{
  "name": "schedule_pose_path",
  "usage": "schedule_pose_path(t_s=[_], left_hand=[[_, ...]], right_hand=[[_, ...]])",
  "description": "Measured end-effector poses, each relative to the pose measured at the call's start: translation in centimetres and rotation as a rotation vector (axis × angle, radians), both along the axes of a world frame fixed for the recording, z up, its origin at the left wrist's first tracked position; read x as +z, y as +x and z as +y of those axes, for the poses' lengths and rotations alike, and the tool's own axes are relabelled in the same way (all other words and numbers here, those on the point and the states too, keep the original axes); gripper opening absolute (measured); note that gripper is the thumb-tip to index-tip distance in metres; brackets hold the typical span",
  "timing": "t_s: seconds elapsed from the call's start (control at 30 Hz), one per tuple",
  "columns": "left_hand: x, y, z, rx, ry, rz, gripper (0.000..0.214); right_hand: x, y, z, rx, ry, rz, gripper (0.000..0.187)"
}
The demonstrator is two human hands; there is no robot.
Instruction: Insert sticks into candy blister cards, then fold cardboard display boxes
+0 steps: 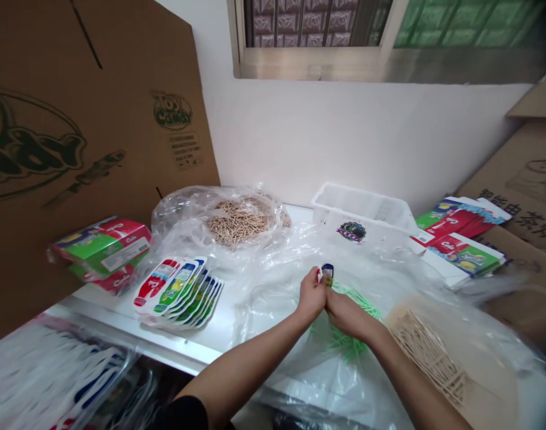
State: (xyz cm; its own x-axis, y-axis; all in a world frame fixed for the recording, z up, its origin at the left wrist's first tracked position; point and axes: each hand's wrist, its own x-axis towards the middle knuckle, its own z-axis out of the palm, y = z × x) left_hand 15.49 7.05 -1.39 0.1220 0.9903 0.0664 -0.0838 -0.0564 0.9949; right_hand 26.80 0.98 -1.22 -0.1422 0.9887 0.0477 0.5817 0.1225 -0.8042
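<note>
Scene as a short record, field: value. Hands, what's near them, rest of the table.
left hand: left hand, fingers closed on a small printed packet
right hand: right hand, against the left, on the same packet
by hands: green sticks
table left: fanned packet stack, red-green carton
table back: clear bag of wooden sticks, white basket
table right: loose light-coloured sticks, flat printed boxes
</note>
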Motion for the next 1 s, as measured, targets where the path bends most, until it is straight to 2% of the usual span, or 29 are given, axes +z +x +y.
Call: schedule_pose_path(t_s=[0.13,0.27,0.4,0.5,0.57,0.7,0.83,1.0], left_hand=[[0.2,0.3,-0.6,0.097,-0.010,-0.116,0.031],[-0.4,1.4,-1.6,0.189,-0.115,-0.223,0.041],[-1.0,2.8,-2.5,0.238,-0.229,-0.357,0.046],[-1.1,2.9,-2.7,0.292,-0.333,-0.464,0.046],[-1.2,2.6,-2.7,0.319,-0.357,-0.469,0.045],[-1.7,1.9,-2.9,0.324,-0.374,-0.466,0.045],[-1.8,1.5,-3.2,0.320,-0.398,-0.477,0.047],[-1.0,1.0,-3.8,0.306,-0.435,-0.480,0.047]], right_hand=[[-0.4,-0.2,0.4,-0.285,0.003,0.444,0.023],[-0.7,-2.3,1.0,-0.509,0.050,0.851,0.031],[-0.8,-5.1,0.7,-0.607,0.066,1.113,0.033],[-0.7,-6.3,-0.1,-0.665,0.036,1.296,0.035],[-0.5,-6.8,-0.6,-0.653,0.001,1.390,0.037],[-0.3,-7.3,-1.1,-0.605,-0.006,1.397,0.028],[-0.5,-7.6,-1.3,-0.569,-0.001,1.387,0.030],[-1.0,-8.3,-2.1,-0.581,-0.031,1.064,0.033]])
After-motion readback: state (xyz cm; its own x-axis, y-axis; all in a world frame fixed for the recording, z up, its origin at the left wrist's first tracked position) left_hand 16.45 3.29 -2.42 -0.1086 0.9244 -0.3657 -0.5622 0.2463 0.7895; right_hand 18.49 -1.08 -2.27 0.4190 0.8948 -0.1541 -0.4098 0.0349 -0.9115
